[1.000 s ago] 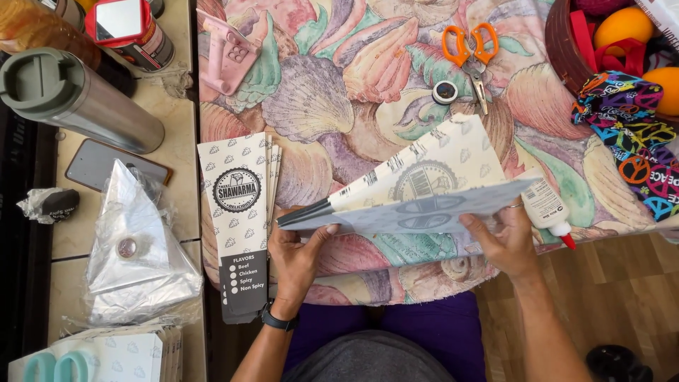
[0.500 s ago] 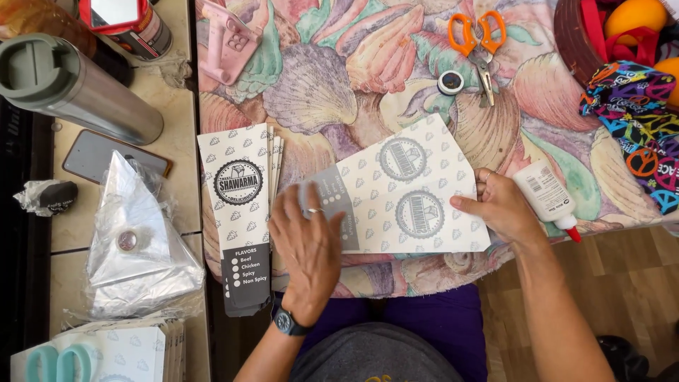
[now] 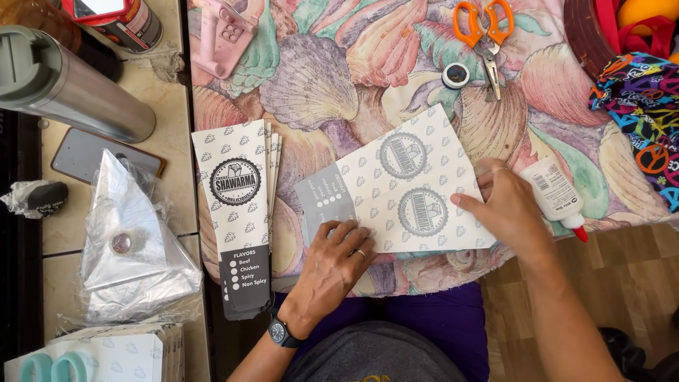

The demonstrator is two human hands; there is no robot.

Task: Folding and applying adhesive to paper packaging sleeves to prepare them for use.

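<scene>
Both hands press flat, fingers spread, on the printed paper sheet point(image 3: 399, 187) at centre — left hand point(image 3: 332, 265) at seven o'clock, right hand point(image 3: 506, 209) at three. The glue bottle point(image 3: 559, 194) seems to touch the right hand — a nudge could roll it off the edge.

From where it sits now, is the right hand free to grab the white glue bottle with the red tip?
Probably yes. The right hand lies flat on the printed white paper sheet, holding nothing, and the white glue bottle with the red tip lies on the shell-patterned cloth just beside it, with nothing between them.
</scene>
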